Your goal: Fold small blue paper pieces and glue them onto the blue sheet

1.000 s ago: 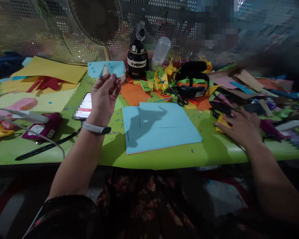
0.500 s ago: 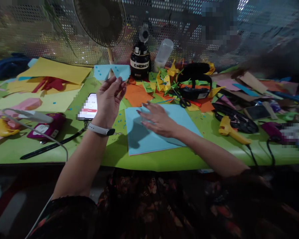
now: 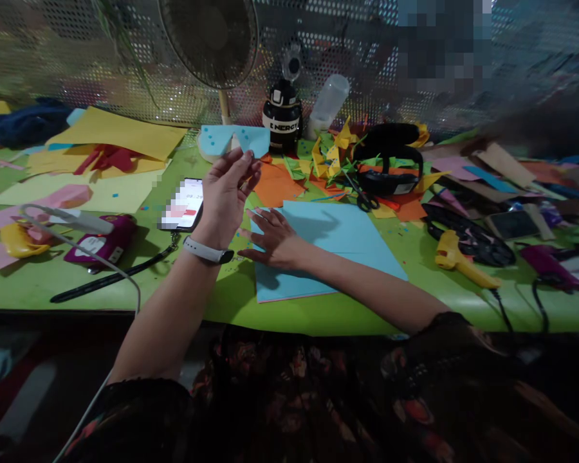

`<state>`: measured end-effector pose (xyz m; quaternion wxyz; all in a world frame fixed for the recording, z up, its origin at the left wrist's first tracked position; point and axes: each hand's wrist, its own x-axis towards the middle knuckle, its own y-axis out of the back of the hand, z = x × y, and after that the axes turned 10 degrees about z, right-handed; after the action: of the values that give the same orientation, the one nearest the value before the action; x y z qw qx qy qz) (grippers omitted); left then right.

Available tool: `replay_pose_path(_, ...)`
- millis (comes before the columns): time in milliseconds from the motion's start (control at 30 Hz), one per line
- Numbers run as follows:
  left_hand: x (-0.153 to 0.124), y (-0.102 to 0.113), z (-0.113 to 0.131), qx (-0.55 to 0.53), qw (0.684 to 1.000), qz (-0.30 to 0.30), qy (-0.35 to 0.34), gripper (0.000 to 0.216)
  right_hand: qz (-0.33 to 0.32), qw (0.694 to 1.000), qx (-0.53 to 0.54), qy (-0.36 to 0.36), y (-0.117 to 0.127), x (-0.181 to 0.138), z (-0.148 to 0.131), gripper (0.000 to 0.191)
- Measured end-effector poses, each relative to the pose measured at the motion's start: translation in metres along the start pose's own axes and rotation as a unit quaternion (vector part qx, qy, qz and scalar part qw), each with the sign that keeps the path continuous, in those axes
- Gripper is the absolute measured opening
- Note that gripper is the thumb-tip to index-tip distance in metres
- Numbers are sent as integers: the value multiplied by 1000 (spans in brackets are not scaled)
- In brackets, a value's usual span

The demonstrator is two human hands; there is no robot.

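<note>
My left hand [image 3: 229,193], a grey band on its wrist, is raised over the table. Its thumb and fingers pinch a light blue paper cutout [image 3: 251,138] with a V-shaped notch and small darker blue spots. Fingers spread, my right hand [image 3: 275,241] is at the left side of a stack of light blue paper sheets [image 3: 361,241], its fingertips reaching past the left edge. A reddish layer shows along the stack's lower edge. Small blue paper bits lie beside the stack, partly behind my hands.
Left are a lit phone [image 3: 188,202], a purple glue gun [image 3: 103,241] with a cable, and yellow paper [image 3: 120,132]. Behind stand a fan [image 3: 212,38] and a black bottle [image 3: 282,119]. Scissors [image 3: 365,200], paper scraps and a yellow glue gun [image 3: 463,260] lie right.
My right hand has slid left across the blue sheets to their left edge. My left hand still holds the cutout, shifted slightly right. The whole view has shifted a little.
</note>
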<state>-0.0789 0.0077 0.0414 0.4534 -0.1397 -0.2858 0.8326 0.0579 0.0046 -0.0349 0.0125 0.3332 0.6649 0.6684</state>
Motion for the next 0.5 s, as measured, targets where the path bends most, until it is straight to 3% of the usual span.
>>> replay_pose_path(233, 0, -1, 0, -10, 1000, 6, 10, 12, -7, 1000, 1, 11, -5, 4, 0, 61)
replay_pose_path(367, 1, 0, 0, -7, 1000, 0, 1, 11, 8, 1000, 15, -10, 8, 5, 2, 58)
replay_pose_path(500, 1, 0, -1, 3, 1000, 4, 1, 12, 0, 984, 154, -92, 31, -3, 13, 49)
